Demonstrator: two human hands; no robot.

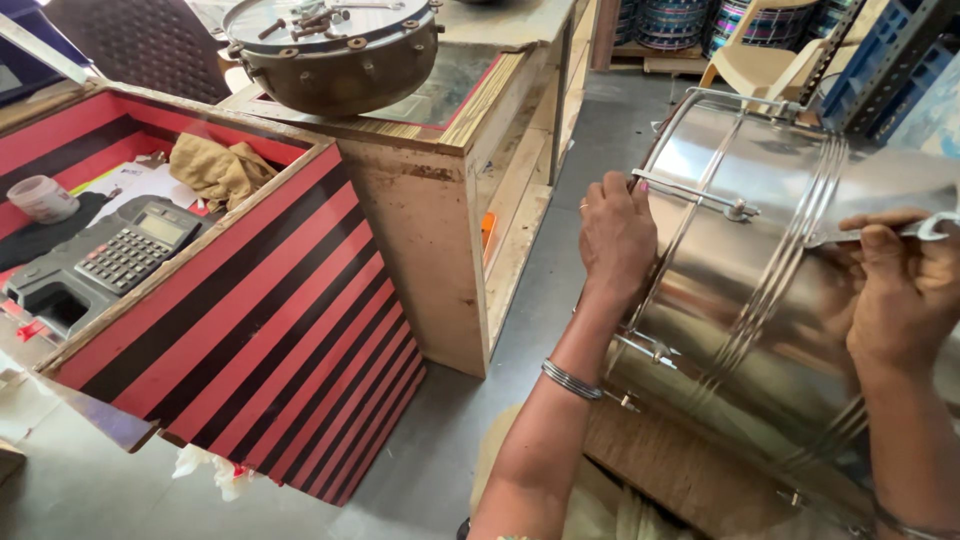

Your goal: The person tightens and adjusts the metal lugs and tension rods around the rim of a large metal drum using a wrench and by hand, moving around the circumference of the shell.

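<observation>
Left hand [615, 240] curled over rim of shiny ribbed steel drum shell [760, 300] (mirror-smooth, cylindrical); right hand [895, 285] pinching flat metal wrench [925, 229] against it

Grey concrete floor [520, 300]; a red-and-black striped counter [270, 340] stands beside a wooden cabinet [430, 230], plastic chair [760, 65] behind.

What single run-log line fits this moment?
left hand: gripping steel drum rim | right hand: holding metal tool | drum: tilted on lap
</observation>
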